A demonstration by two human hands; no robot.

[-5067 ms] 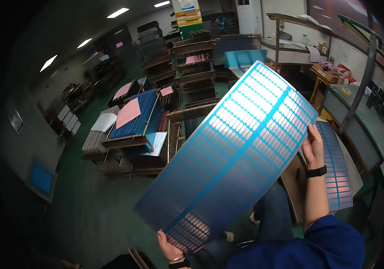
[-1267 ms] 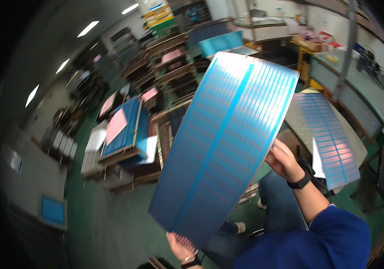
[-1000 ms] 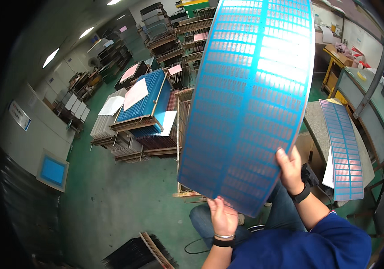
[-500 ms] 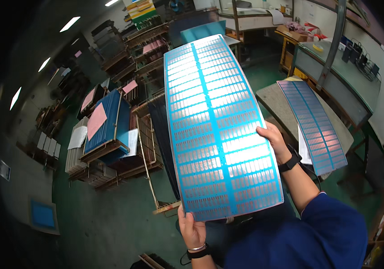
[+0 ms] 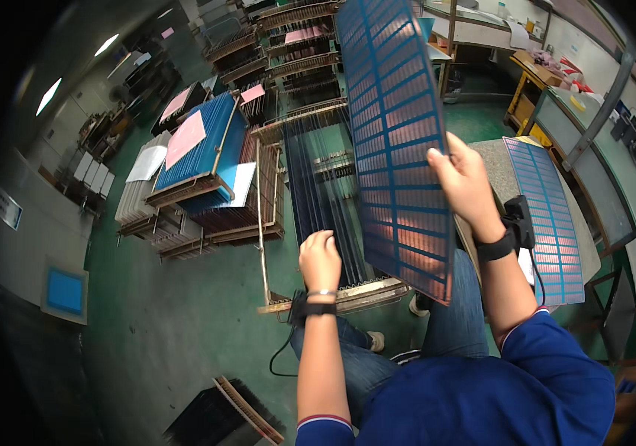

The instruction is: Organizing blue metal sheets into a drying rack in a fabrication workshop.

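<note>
My right hand (image 5: 469,186) grips the right edge of a large thin circuit board panel (image 5: 392,141), thumb on the face towards me. Rows of small coppery pads cover this blue panel, which stands tilted almost upright over the right part of a metal rack (image 5: 370,295). Several dark panels (image 5: 307,186) stand on edge in that rack. At their near end is my left hand (image 5: 320,262), its fingers bent and close together; whether they pinch a panel edge is hidden. Both wrists wear black bands.
To the right, a similar panel (image 5: 548,223) lies on a grey-topped table (image 5: 490,157). Another rack of blue panels (image 5: 202,149) with a pink sheet stands at left. More racks (image 5: 299,37) line the back. A dark rack (image 5: 221,416) sits on the floor near me.
My left hand has let go of the panel's lower corner and moved up to the rack. My right hand has turned the panel steeper and shifted it right, uncovering the rack.
</note>
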